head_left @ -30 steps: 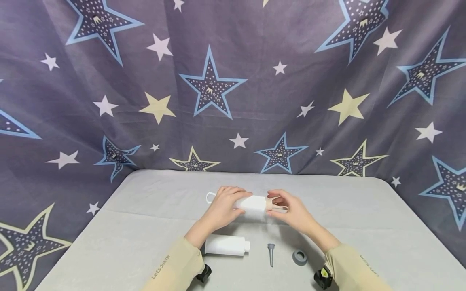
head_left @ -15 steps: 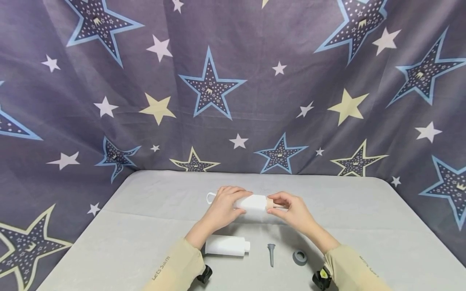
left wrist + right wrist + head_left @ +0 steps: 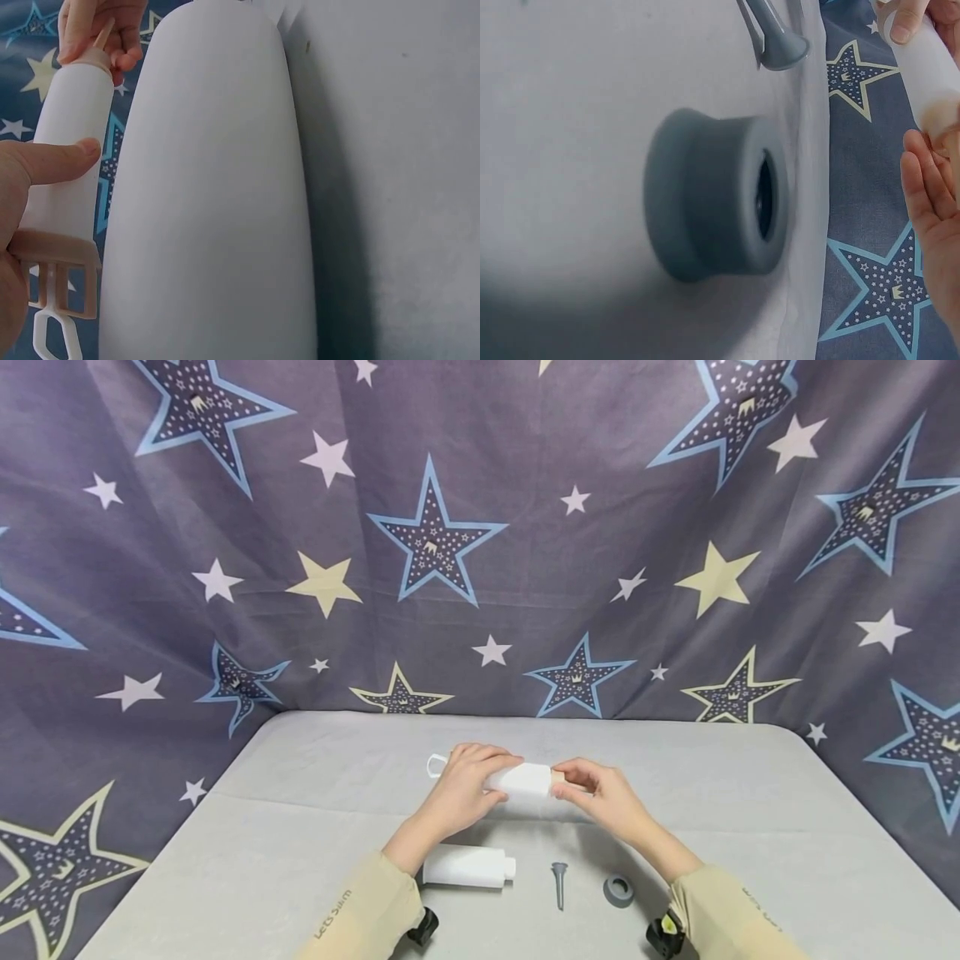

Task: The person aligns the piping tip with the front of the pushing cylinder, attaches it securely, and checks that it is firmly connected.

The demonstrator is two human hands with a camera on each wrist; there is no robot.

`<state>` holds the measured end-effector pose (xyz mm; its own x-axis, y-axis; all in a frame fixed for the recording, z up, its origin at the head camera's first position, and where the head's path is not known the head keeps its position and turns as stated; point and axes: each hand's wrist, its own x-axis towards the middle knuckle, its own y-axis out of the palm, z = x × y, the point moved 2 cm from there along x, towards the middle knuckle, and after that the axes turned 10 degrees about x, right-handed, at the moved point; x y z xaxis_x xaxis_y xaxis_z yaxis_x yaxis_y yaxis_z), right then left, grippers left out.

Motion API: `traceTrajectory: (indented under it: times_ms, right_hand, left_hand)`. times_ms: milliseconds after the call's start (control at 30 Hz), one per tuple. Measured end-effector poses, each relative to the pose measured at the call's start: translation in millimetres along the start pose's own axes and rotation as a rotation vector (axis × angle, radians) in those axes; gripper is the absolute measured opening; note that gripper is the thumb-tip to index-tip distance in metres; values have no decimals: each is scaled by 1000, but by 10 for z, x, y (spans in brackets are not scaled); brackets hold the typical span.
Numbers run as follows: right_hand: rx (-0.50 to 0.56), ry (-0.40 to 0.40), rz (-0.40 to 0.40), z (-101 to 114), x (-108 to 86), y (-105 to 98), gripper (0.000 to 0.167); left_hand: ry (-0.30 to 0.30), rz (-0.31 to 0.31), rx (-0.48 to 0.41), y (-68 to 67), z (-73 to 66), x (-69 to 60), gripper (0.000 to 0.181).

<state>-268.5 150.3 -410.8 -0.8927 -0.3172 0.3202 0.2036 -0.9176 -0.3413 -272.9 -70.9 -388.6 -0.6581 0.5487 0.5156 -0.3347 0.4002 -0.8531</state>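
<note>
My left hand (image 3: 465, 785) grips a white squeeze bottle (image 3: 528, 779), lying sideways above the table. Thumb and fingers of my right hand (image 3: 603, 793) pinch the beige cap (image 3: 94, 58) at the bottle's right end; a thin beige nozzle (image 3: 105, 31) sticks out of that cap. A beige slotted frame (image 3: 56, 251) fits round the bottle's other end, and a white loop (image 3: 435, 766) extends beyond it. My fingers partly cover the cap in the head view.
A second white bottle (image 3: 465, 867) lies on the grey table (image 3: 300, 843) below my left hand. Right of it are a grey nozzle (image 3: 558, 885) and a grey ring-shaped cap (image 3: 618, 891). A star-patterned curtain (image 3: 450, 635) hangs behind the table.
The right hand's fingers have closed in on the beige cap and nozzle, shifting slightly. The left hand and bottle stay almost in place.
</note>
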Motion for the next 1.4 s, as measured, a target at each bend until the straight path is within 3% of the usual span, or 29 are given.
traceTrajectory:
  times_ms: [300,567,700,767,933,1067,1400]
  right_hand:
    - [28,32,42,-19,-4,-8,27]
    - [-17,36,44,179,-47,17,29]
    - [-101,-30,31,66,-31,0,39]
    - [-128,-66,26,111,-39,-1,40]
    - [-86,-75,-26,162,-53,4,33]
    - [-54,-80,-57,41,-28,-13,33]
    - [-13,-28,0,15,-3,-13,34]
  left_hand:
    - [17,-18,25,-3,-24,0,50]
    - [16,-15,28,9,-26,-8,50]
    - [19,-15,23,11,-29,-10,50]
    - [20,-16,23,14,-31,-11,50]
    - [7,-22,0,17,-28,-9,50]
    - [-3,-33,-16,7,-27,-3,49]
    - [15,-34,-6,-9,-34,-4,49]
